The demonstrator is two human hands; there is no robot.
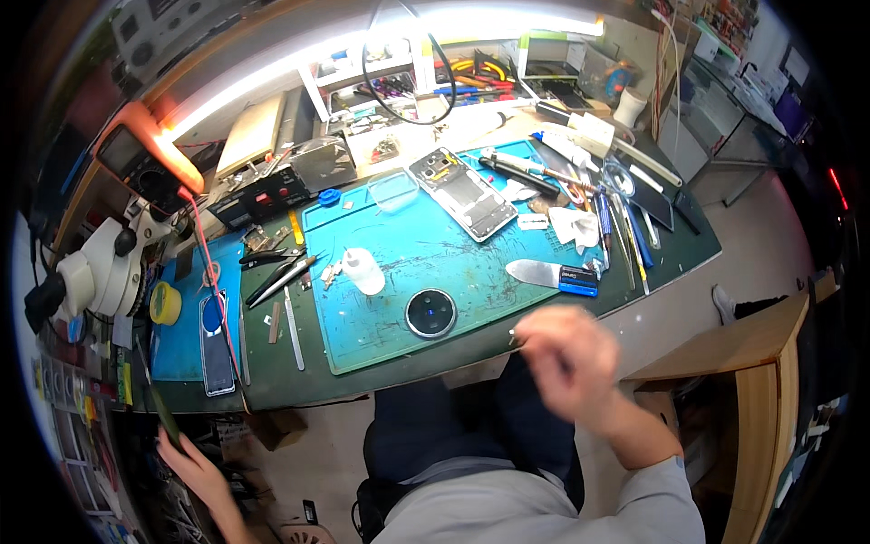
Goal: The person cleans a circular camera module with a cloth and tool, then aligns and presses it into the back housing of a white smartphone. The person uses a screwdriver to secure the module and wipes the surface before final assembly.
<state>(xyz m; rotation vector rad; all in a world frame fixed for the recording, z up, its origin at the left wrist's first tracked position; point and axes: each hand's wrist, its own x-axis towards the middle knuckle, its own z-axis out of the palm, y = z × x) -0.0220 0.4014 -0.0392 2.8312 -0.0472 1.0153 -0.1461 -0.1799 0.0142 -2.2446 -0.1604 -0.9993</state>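
Low at the left, beyond the bench edge, my left hand (192, 470) has its fingers against the lower end of a slim, dark green flat piece (165, 410), seen nearly edge-on; its kind is unclear. My right hand (566, 358) is raised over the front edge of the bench, slightly blurred, its fingers pinched together. A tiny pale tip (514, 336) shows at those fingertips, too small to name. Left of that hand, a round black puck-like device (430, 313) rests on the blue work mat (390, 335). An opened phone (464, 195) lies farther back on the mat.
Near my right hand lies a flat blade (533, 272) beside a blue-black box (578, 280). A white squeeze bottle (362, 271), pliers (272, 257), and another phone (216, 354) are to the left. A microscope (95, 272) and an orange multimeter (145, 163) border the bench. Screwdrivers and tweezers (625, 236) crowd the right.
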